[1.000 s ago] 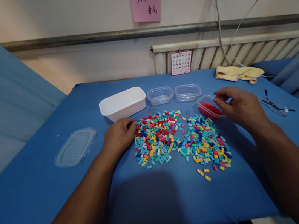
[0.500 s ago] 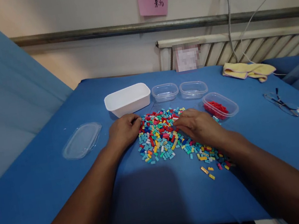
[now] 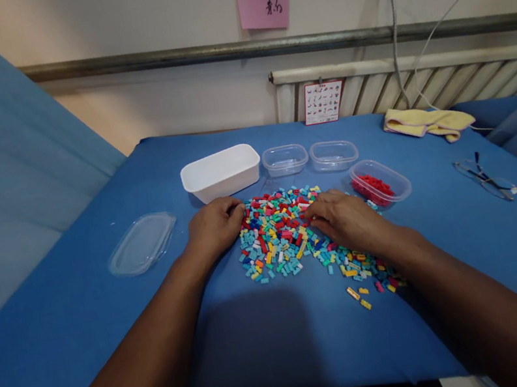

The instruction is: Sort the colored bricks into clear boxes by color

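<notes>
A heap of small multicoloured toy bricks (image 3: 276, 237) is spread over the blue cloth between my hands. My left hand (image 3: 216, 223) rests at the heap's left edge, in front of the white bin, with its fingers curled together; what they may hold is hidden. Over the right part of the heap, my right hand (image 3: 341, 216) points its closed thumb and fingers down among red and white bricks. Whatever is in that pinch is too small to make out. Just beyond the right hand stands a clear plastic tub (image 3: 399, 186) with red bricks (image 3: 372, 187) inside.
Behind the heap stand a white bin (image 3: 222, 172) and two clear tubs, one left (image 3: 285, 160) and one right (image 3: 334, 156). Clear lids (image 3: 142, 242) lie at the left. Eyeglasses (image 3: 488, 178) and a yellow cloth (image 3: 428, 122) lie at the right, near a radiator (image 3: 369, 82).
My right hand has shifted very slightly, its fingertips staying low over the bricks. The left hand stays where it was.
</notes>
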`<state>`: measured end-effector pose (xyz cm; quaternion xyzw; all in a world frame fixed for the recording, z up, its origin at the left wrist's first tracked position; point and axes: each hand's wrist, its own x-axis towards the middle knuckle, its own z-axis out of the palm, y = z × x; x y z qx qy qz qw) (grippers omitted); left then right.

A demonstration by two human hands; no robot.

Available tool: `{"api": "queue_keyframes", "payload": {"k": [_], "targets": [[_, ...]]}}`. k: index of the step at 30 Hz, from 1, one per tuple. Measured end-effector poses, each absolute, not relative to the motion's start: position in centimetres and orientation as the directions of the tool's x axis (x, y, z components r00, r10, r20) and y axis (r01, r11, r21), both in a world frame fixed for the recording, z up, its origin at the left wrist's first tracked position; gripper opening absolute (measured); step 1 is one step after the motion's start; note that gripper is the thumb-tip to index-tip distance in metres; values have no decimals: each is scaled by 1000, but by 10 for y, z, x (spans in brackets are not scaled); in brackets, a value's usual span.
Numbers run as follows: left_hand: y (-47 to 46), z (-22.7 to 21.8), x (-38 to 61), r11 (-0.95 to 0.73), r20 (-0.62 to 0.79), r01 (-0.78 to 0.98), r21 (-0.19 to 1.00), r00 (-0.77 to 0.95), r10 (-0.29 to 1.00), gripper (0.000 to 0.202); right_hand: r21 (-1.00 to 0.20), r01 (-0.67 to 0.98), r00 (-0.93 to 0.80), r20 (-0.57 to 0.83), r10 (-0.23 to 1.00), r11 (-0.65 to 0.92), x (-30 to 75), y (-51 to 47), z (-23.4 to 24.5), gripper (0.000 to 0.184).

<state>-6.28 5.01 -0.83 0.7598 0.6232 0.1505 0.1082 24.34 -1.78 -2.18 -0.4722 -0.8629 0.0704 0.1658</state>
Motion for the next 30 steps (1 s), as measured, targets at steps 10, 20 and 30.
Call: {"api": "queue_keyframes", "payload": {"k": [10, 20, 30], "targets": [[53, -4, -65, -186, 49, 931, 313, 179, 983, 43, -354, 720, -434, 441, 786, 597, 252, -22, -12, 7], [51, 0, -63, -167, 37, 937, 308, 164, 986, 44, -387, 893, 98, 668, 738, 231, 346, -20, 2, 21], [51, -3, -60, -173, 45, 936, 306, 167, 985, 40, -301, 747, -370, 553, 747, 593, 281, -22, -6, 20]]}}
